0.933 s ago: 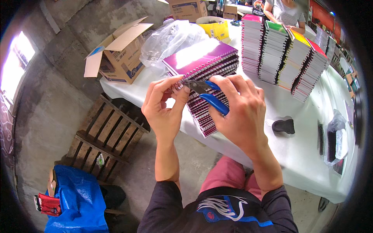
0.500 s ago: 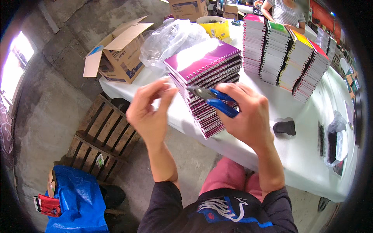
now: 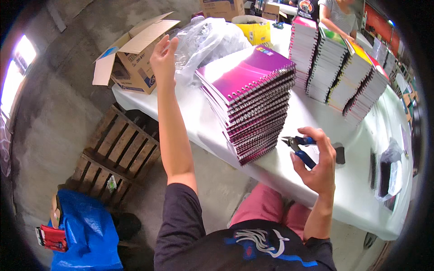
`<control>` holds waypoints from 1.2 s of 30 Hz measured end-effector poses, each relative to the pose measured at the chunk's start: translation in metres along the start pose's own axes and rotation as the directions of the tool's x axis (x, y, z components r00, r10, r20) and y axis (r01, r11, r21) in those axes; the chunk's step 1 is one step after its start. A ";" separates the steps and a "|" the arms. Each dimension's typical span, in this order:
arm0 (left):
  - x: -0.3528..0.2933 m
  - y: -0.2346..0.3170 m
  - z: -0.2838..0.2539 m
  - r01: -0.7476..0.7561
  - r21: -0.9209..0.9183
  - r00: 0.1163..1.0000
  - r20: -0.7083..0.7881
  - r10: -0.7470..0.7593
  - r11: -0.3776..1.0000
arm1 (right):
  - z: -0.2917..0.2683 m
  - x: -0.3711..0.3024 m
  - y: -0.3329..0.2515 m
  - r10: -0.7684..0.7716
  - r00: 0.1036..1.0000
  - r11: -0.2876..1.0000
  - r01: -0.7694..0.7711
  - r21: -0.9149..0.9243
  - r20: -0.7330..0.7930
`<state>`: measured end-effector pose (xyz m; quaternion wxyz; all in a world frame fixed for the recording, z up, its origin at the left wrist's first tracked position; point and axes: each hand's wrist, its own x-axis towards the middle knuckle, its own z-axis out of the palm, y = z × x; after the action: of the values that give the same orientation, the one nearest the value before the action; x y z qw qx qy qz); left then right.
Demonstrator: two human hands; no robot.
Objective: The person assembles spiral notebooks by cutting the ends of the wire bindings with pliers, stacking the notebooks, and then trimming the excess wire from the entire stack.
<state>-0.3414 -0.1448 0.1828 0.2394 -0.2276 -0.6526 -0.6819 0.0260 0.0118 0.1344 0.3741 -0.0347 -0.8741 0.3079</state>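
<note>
A tall stack of purple spiral-bound notebooks [image 3: 253,74] stands on the white-covered table, its wire bindings facing right and toward me. My right hand [image 3: 322,160] grips a pair of blue-handled wire cutters [image 3: 302,152] beside the stack, apart from it, with the jaws pointing left. Raised and stretched out far to the left is my left hand [image 3: 163,58]. Its fingers are apart and nothing shows in them. Behind that hand is an open cardboard box [image 3: 131,65], and a clear plastic bag [image 3: 203,43] lies just to its right.
Several tall stacks of spiral notebooks [image 3: 332,70] line the table's right back. A yellow container [image 3: 255,34] sits behind the bag. At right lie a dark object [image 3: 340,153] and a plastic bag with black contents [image 3: 389,169]. A wooden pallet [image 3: 120,153] is below left. Another person [image 3: 337,18] stands across the table.
My left hand has swung away from the notebooks, up and left to the box. My right hand has drawn back to the right and nearer me, still gripping the cutters.
</note>
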 end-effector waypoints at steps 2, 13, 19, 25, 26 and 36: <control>-0.032 0.018 -0.008 0.054 -0.222 0.995 0.090 -0.035 0.974 | 0.004 -0.011 0.005 0.084 0.996 0.984 -0.079 0.160 -0.021; -0.120 0.094 0.004 -0.738 -0.169 0.622 0.205 0.756 0.653 | 0.037 0.017 -0.038 -0.268 0.937 0.946 0.212 -0.246 -0.223; -0.129 0.079 0.011 -0.573 -0.219 0.770 0.184 0.611 0.789 | 0.044 0.029 -0.055 -0.295 0.927 0.926 0.218 -0.310 -0.231; -0.133 0.074 0.017 -0.555 -0.237 0.796 0.128 0.591 0.798 | 0.050 0.030 -0.052 -0.289 0.927 0.931 0.214 -0.296 -0.237; -0.134 0.073 0.018 -0.550 -0.237 0.801 0.124 0.586 0.801 | 0.052 0.030 -0.051 -0.285 0.927 0.934 0.211 -0.290 -0.244; -0.136 0.077 0.015 -0.582 -0.218 0.780 0.125 0.614 0.784 | 0.039 0.032 -0.061 0.074 0.990 0.902 -0.117 0.416 0.118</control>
<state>-0.1870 -0.1286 0.1588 0.3611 -0.5060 -0.5063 -0.5977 -0.0130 -0.0486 0.1684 0.3134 0.0195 -0.8016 0.5087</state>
